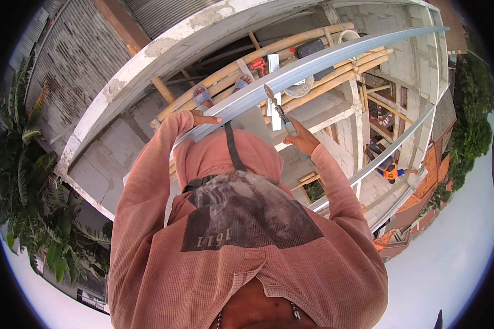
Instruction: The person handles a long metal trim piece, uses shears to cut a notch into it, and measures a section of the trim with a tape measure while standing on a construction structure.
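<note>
A long silvery metal channel (pixel 233 104) slants across in front of my body, from low on the left to the far right. My left hand (pixel 202 118) is closed around it near its left end, thumb lying along the top. In my right hand (pixel 303 140) is a pair of metal snips (pixel 277 107) with light blue handles. Their blades point up and away, with the tips beside the channel's near edge. Whether the blades touch the metal I cannot tell.
Below are bamboo poles (pixel 225 74) with my sandalled feet (pixel 202 96) on them. A red power tool (pixel 258 66), white metal strips (pixel 275 109), a black case (pixel 311 48) and a bucket (pixel 301 88) lie there. Concrete walls (pixel 111 88) surround this. A co-worker in an orange vest (pixel 390 172) is at right.
</note>
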A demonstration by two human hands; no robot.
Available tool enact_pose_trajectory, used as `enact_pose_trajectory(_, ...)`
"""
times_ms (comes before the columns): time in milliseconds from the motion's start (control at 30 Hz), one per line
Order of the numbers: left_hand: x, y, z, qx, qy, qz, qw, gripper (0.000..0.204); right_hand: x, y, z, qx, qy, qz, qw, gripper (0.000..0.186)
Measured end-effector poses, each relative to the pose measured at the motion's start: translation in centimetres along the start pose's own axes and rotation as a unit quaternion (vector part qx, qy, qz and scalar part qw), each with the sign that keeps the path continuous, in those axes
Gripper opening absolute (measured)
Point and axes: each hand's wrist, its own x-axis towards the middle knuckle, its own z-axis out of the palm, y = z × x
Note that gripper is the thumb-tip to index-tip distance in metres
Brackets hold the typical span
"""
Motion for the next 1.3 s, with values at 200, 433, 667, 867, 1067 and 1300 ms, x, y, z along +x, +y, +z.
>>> enact_pose_trajectory(200, -0.6, 0.7, -0.1, 0.03, 0.003, 0.016, 0.999, 0.108, 0.6, -0.9, -0.1, -0.027, 0.008, 0.013, 1.0, 0.09)
enact_pose_trajectory(433, -1.6, 1.6, -0.3, 0.06, -0.004, 0.028, 0.998, 0.113, 0.4, -1.9, -0.2, -0.004, 0.003, 0.031, 1.0, 0.089)
enact_pose_trajectory(667, 0.2, 0.4, -0.1, 0.124, 0.025, 0.033, 0.991, 0.118, 0.6, -2.4, 0.5, -0.104, 0.042, 0.043, 0.993, 0.082)
enact_pose_trajectory(867, 1.5, -1.1, 0.5, 0.136, 0.037, 0.025, 0.99, 0.119, -0.1, -4.6, 1.3, -0.157, -0.004, 0.158, 0.975, 0.07)
enact_pose_trajectory(1067, 4.5, -2.9, 0.7, 0.15, 0.038, 0.029, 0.987, 0.118, 0.6, -1.2, 1.1, -0.09, 0.026, 0.195, 0.976, 0.072)
enact_pose_trajectory(1300, 9.8, -6.2, 1.6, 0.167, 0.092, 0.066, 0.979, 0.123, 0.4, -0.6, 0.9, -0.119, 0.005, 0.176, 0.977, 0.063)
